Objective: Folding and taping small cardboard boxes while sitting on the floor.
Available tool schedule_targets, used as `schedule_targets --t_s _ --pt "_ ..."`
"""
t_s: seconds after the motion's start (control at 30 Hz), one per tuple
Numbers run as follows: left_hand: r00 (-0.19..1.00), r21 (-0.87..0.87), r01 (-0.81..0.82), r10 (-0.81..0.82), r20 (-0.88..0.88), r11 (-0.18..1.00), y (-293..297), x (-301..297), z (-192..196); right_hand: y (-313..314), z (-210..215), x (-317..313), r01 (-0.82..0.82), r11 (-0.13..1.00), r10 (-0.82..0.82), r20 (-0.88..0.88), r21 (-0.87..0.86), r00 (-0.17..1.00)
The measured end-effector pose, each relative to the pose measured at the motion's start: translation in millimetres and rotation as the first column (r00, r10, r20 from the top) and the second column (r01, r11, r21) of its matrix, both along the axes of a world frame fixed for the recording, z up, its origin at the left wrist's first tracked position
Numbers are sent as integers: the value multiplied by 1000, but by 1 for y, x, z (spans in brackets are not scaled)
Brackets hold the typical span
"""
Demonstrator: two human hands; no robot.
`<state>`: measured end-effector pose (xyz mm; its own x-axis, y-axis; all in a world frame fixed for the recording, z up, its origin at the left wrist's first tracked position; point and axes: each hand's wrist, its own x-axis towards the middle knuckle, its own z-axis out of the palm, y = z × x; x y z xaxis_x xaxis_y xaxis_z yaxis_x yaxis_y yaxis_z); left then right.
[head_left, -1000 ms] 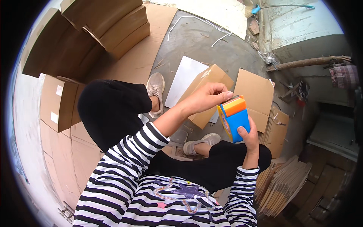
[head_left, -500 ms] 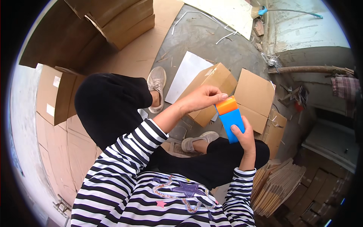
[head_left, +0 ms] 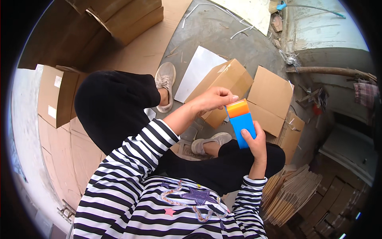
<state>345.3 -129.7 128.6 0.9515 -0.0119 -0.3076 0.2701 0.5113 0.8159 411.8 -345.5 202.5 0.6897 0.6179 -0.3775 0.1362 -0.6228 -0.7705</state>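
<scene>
A flat blue sleeve-like packet is held upright over my knee, tilted a little. From its far end sticks an orange piece with a shiny surface. My right hand is closed around the blue packet, its thumb lying across the front face. At the top edge of the orange piece, my left hand is closed in a pinch, thumb and fingertips at its corner. The curled fingers of the left hand partly hide what lies between them.
Beyond my hands lie a closed cardboard box, a white sheet and an open carton. Flattened cardboard is stacked at the right. Large cartons stand at the far left, and a wooden pole runs along the right.
The view has shifted slightly. The blue packet has turned a little more upright, and the orange piece shows more light on its face. Both hands keep their hold.
</scene>
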Motion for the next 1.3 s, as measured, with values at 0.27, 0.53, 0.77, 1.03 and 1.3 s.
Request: schedule_targets --t_s 0.27,0.53,0.77,1.03,1.3 --pt "1000 -48 12 -13 -25 999 -2 2 -7 -3 -4 4 33 994 -17 -161 101 987" --pt "992 31 68 -71 103 997 5 2 7 -8 -7 8 31 991 -8 -171 132 985" --pt "964 446 3 -121 236 895 11 -2 46 -8 1 7 49 984 -26 -137 168 990" --pt "865 549 -437 167 472 712 47 -29 127 -19 25 0 169 947 -99 -253 274 962" --pt "803 598 -251 -181 568 761 32 -32 122 -24 41 -4 280 887 -141 -361 368 922"
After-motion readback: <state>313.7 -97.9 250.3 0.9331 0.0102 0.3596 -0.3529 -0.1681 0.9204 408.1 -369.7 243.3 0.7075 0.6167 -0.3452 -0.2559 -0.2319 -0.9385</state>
